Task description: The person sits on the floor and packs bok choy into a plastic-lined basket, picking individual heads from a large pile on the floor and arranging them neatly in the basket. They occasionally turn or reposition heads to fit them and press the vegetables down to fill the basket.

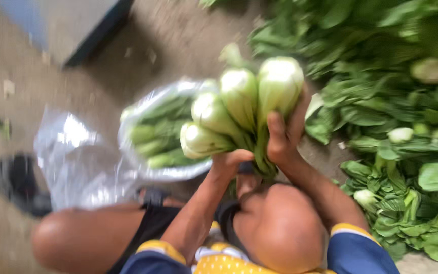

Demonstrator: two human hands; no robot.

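Observation:
I hold a bunch of bok choy [239, 109] with its pale green stem ends pointing up and toward the camera. My right hand [285, 134] wraps the right side of the bunch. At the lower left of the bunch, my left hand [229, 160] grips the stems. Just behind it lies a clear plastic bag [163, 132] holding more bok choy, its mouth facing the bunch. The frame is motion-blurred.
A large heap of loose bok choy [396, 116] covers the ground on the right. An empty clear plastic bag [72, 157] lies at the left on the concrete floor. My knees [280, 228] are below. A dark sandal [16, 182] is at far left, a blue box [67, 25] at top left.

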